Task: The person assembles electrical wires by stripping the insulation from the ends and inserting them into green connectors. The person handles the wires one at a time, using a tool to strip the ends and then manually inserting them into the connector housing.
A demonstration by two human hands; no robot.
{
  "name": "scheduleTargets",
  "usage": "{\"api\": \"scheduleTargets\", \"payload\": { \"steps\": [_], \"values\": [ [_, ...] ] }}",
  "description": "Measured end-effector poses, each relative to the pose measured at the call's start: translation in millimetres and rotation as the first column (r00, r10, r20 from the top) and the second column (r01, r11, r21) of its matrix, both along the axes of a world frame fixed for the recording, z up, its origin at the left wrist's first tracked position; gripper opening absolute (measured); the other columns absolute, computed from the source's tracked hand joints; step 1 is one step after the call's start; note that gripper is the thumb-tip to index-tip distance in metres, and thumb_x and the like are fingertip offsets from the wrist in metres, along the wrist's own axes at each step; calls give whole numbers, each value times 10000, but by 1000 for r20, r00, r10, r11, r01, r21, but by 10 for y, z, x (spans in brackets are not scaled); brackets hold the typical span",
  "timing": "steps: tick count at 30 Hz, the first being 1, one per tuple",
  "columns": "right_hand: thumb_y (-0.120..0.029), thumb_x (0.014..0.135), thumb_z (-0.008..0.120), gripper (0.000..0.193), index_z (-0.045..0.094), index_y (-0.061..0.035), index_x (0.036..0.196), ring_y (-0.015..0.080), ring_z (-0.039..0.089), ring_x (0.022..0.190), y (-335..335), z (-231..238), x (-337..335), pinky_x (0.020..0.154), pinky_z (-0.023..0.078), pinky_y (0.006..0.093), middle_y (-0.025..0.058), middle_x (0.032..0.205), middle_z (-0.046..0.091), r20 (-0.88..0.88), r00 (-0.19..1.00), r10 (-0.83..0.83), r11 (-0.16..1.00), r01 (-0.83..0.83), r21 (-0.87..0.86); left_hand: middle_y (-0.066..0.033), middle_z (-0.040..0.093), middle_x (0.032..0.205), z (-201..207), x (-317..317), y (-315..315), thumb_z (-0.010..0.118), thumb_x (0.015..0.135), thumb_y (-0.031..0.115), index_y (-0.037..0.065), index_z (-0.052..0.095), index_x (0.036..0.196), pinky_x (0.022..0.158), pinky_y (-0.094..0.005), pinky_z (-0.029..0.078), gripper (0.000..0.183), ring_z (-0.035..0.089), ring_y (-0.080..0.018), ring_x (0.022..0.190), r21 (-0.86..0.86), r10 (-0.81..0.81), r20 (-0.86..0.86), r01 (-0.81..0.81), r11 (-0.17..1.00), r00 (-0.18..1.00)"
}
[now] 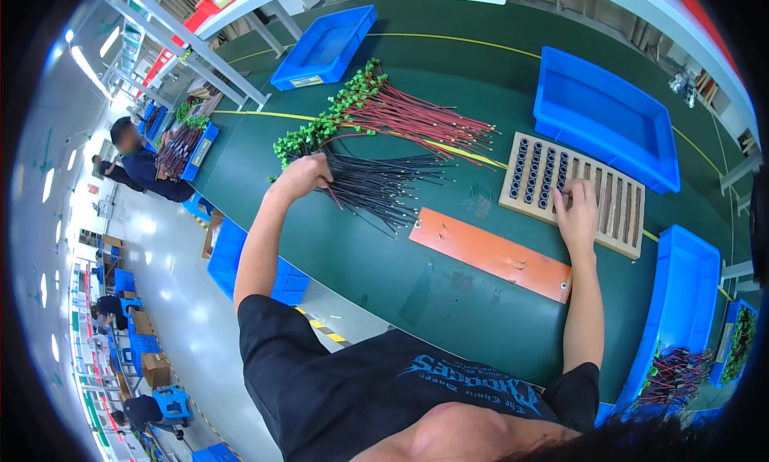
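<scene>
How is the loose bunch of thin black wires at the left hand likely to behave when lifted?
The thin black wires would probably flex and sag, since several already curve on the dark green table. They may splay rather than lift together, as their free ends fan out and no tie shows. The small green connectors crowd together, so neighbours might snag.

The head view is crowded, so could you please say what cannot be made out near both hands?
Head view:
Left hand: its back hides what, if anything, it pinches.
Right hand: it covers what lies beneath it on the slotted tray.
Black wires: overlapping one another, too thin to count.
</scene>
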State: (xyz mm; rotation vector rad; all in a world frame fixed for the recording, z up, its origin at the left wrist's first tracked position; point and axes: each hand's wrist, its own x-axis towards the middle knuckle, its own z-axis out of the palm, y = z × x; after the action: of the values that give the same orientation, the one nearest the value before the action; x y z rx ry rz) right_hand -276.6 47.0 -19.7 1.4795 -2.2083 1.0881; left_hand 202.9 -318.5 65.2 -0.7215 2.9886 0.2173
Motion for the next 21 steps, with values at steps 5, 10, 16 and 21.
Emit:
{"api": "scheduleTargets", "payload": {
  "steps": [5, 10, 16, 21],
  "values": [
    [-146, 902, 774, 237, 590, -9, 963, 358, 606, 888, -1, -3, -6, 766, 499, 465, 143, 997, 585, -23, 1000, 4, 1000, -4, -12, -135, 677, 946, -97, 70, 65, 715, 845, 39, 39, 686, 945, 800, -464, 550, 104, 683, -370, 944, 7, 79, -111, -79, 997, 991],
    [-140, 901, 779, 238, 594, -3, 958, 349, 606, 882, 12, 13, 0, 764, 500, 455, 144, 996, 589, -4, 1000, -3, 1000, 3, -2, -166, 719, 960, 182, 105, 38, 664, 952, 42, -3, 645, 1099, 787, -407, 553, 155, 706, -337, 867, 86, 240, -471, -226, 970, 849],
    [-104, 906, 779, 217, 598, 9, 945, 327, 621, 844, 19, 17, -24, 730, 514, 436, 147, 999, 614, -20, 999, 31, 998, -32, -60, -89, 747, 889, 716, 78, -58, 587, 1051, 96, 3, 672, 1111, 676, -297, 519, 140, 615, -140, 702, -6, 280, -812, -487, 873, 512],
    [-99, 931, 762, 191, 615, 17, 963, 310, 659, 842, 21, 11, 28, 704, 540, 406, 160, 1029, 662, 48, 999, 26, 996, -22, -81, -54, 764, 924, 822, 197, -265, 605, 1039, 84, 14, 700, 1099, 653, -256, 505, 133, 583, -84, 681, 245, 410, -836, -420, 874, 365]
  ]
}}
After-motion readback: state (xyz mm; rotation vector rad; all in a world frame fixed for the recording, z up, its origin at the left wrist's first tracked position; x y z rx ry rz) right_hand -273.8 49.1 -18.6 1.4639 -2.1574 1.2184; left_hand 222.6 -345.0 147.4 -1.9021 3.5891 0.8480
